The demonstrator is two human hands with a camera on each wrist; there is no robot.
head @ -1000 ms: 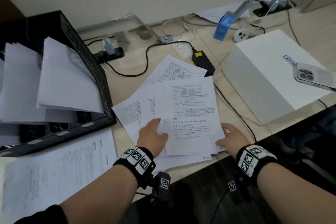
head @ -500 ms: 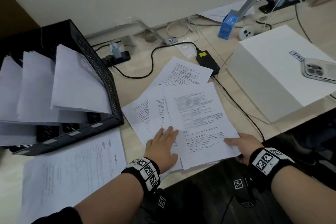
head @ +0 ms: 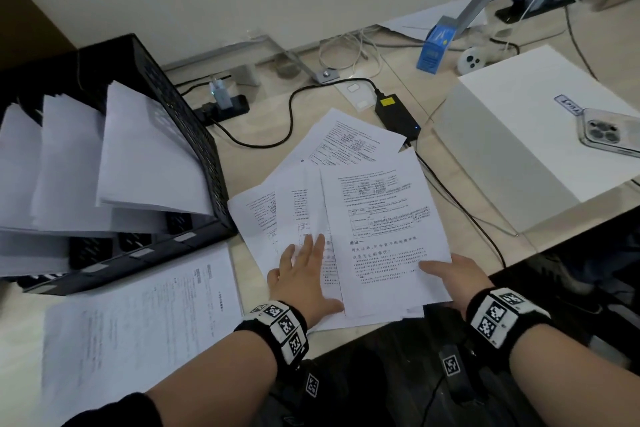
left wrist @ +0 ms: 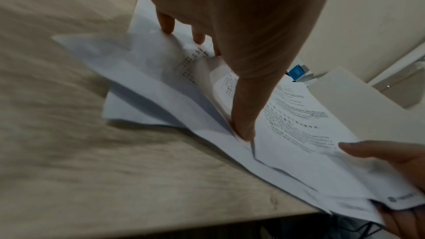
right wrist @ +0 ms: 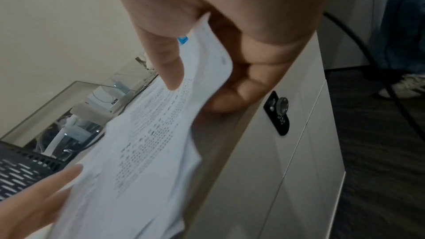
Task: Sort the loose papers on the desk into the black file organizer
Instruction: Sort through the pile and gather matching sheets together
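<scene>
A fan of loose papers (head: 346, 191) lies near the front edge of the counter (head: 263, 135), just right of the black file organizer (head: 194, 149), which stands at the counter's left side with three bundles of sheets leaning in its slots. The left hand (head: 304, 274) lies flat on the lower sheets of the fan, fingers straight and spread, its grip open and pressing the paper down; the left wrist view shows its fingers (left wrist: 243, 115) planted on the sheets beside the edge of the top sheet. The right hand (head: 450, 279) holds the top sheet (head: 388, 236) at its lower right corner, over the front edge of the counter. In the right wrist view the thumb (right wrist: 170, 64) lies on the printed face and the curled fingers (right wrist: 232, 90) sit beneath, so this grip is closed on the top sheet, whose near end is raised off the pile.

Another printed sheet (head: 138, 329) lies at the front left corner of the counter, in front of the organizer. A white box (head: 519, 149) stands at the right side with a phone (head: 609, 132) lying on it. Behind the papers are a black power adapter (head: 394, 113) with its cable (head: 291, 114), and a small blue box (head: 434, 45) near the back edge.
</scene>
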